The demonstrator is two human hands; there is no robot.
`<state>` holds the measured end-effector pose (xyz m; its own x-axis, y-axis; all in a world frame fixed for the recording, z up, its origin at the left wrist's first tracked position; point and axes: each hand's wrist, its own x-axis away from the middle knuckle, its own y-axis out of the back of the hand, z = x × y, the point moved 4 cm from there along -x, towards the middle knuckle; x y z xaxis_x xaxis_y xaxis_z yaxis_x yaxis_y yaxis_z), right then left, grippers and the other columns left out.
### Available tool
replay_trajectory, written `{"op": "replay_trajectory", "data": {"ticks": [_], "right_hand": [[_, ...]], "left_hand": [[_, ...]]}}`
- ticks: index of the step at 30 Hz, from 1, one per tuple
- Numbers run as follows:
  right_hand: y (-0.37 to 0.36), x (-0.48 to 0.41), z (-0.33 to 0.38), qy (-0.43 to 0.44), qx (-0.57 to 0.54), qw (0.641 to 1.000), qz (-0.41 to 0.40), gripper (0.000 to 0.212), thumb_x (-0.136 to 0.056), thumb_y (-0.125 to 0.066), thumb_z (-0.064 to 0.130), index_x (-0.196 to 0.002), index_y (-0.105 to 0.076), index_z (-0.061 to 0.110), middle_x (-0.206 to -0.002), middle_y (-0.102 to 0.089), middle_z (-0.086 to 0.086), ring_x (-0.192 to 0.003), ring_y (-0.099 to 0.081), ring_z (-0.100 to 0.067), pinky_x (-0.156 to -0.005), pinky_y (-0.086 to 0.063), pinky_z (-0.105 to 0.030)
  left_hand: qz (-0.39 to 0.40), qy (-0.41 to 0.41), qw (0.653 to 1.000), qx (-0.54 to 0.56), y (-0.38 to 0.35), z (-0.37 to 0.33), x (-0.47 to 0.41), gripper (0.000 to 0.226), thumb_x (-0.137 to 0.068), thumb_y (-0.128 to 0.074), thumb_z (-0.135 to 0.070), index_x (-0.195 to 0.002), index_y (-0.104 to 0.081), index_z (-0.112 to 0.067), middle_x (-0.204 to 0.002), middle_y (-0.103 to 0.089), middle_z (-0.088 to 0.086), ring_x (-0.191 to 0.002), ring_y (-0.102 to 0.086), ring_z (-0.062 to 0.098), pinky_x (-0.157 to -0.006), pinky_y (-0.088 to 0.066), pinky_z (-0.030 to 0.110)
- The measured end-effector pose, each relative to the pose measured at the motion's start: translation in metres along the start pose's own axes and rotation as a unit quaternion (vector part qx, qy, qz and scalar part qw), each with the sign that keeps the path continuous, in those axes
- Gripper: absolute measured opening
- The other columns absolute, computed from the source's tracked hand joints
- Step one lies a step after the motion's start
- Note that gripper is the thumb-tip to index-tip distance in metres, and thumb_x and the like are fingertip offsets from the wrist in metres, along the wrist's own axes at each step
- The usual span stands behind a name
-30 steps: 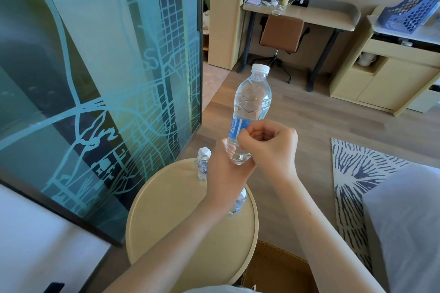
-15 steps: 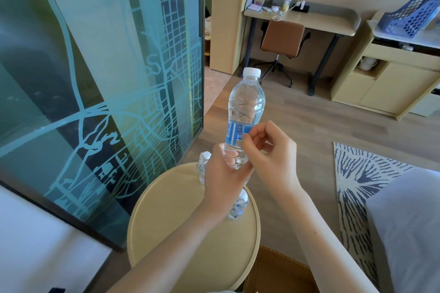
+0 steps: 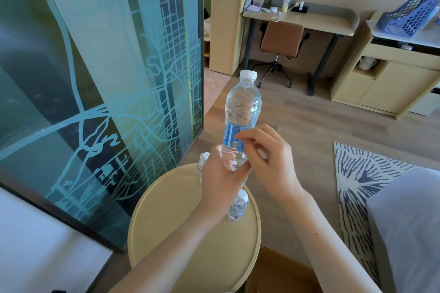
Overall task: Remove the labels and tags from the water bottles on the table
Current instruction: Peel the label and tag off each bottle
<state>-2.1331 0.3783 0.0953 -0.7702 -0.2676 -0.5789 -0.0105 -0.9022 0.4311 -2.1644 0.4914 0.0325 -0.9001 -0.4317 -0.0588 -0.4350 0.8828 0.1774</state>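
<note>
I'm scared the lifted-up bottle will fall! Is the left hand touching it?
Touching. The head view shows the left hand wrapped round the bottom of the raised bottle, its fingers pressed against the clear plastic with no gap.

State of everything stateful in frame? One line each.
held bottle: capped, upright, blue label still on
left hand: grips held bottle's base
right hand: fingertips at blue label, pinch unclear
near bottle: capped, on round table
far bottle: on round table, mostly hidden behind left hand

Loads of open room over the near desk (image 3: 166, 233). Bottle (image 3: 238, 206) at the right rim, second bottle (image 3: 202, 159) at the far rim. Glass panel (image 3: 107, 78) close on the left, bed (image 3: 409, 221) off right.
</note>
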Motion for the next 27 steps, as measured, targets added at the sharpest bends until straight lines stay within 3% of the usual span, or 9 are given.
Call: {"op": "replay_trajectory", "data": {"ticks": [6, 10, 15, 21, 27], "right_hand": [[-0.001, 0.001, 0.001, -0.003, -0.005, 1.0, -0.031, 0.013, -0.082, -0.074, -0.008, -0.089, -0.073, 0.002, -0.084, -0.065, -0.003, -0.075, -0.061, -0.008, -0.074, -0.046, -0.011], [-0.001, 0.002, -0.003, -0.059, -0.047, 0.996, -0.041, 0.019, -0.083, -0.072, -0.01, -0.09, -0.075, 0.008, -0.081, -0.064, 0.008, -0.076, -0.059, -0.004, -0.074, -0.046, -0.013], [0.013, -0.001, -0.016, -0.131, -0.143, 0.98, -0.046, 0.028, -0.085, -0.071, -0.007, -0.091, -0.075, 0.02, -0.069, -0.058, 0.018, -0.065, -0.053, -0.004, -0.066, -0.046, -0.016], [0.042, -0.009, -0.04, -0.145, -0.126, 0.981, -0.042, 0.039, -0.087, -0.073, -0.002, -0.088, -0.075, 0.037, -0.073, -0.06, 0.016, -0.069, -0.055, -0.002, -0.067, -0.046, -0.014], [0.052, -0.01, -0.066, -0.174, -0.096, 0.98, -0.028, 0.044, -0.088, -0.073, 0.001, -0.09, -0.076, 0.045, -0.078, -0.068, 0.018, -0.075, -0.063, -0.004, -0.072, -0.051, -0.015]], "left_hand": [[-0.002, 0.006, 1.0, -0.012, -0.001, 0.003, -0.002, 0.036, -0.073, -0.083, -0.031, -0.099, -0.058, -0.024, -0.086, -0.07, -0.008, -0.08, -0.066, -0.001, -0.063, -0.048, 0.011], [-0.003, 0.014, 1.0, -0.008, 0.0, 0.002, -0.003, 0.037, -0.074, -0.083, -0.039, -0.099, -0.059, -0.026, -0.088, -0.071, -0.009, -0.08, -0.066, -0.003, -0.063, -0.046, 0.009], [0.01, 0.036, 0.999, 0.021, 0.004, 0.005, -0.005, 0.039, -0.075, -0.082, -0.038, -0.105, -0.063, -0.022, -0.093, -0.075, -0.007, -0.086, -0.07, 0.002, -0.076, -0.055, 0.026], [0.035, 0.055, 0.995, 0.073, 0.016, 0.005, -0.006, 0.026, -0.08, -0.08, -0.025, -0.101, -0.068, -0.02, -0.087, -0.075, -0.015, -0.076, -0.069, -0.003, -0.062, -0.051, 0.014], [0.073, 0.046, 0.992, 0.089, 0.025, 0.005, -0.008, 0.034, -0.072, -0.076, -0.035, -0.102, -0.07, -0.02, -0.09, -0.076, -0.005, -0.086, -0.072, 0.007, -0.067, -0.049, 0.012]]}}
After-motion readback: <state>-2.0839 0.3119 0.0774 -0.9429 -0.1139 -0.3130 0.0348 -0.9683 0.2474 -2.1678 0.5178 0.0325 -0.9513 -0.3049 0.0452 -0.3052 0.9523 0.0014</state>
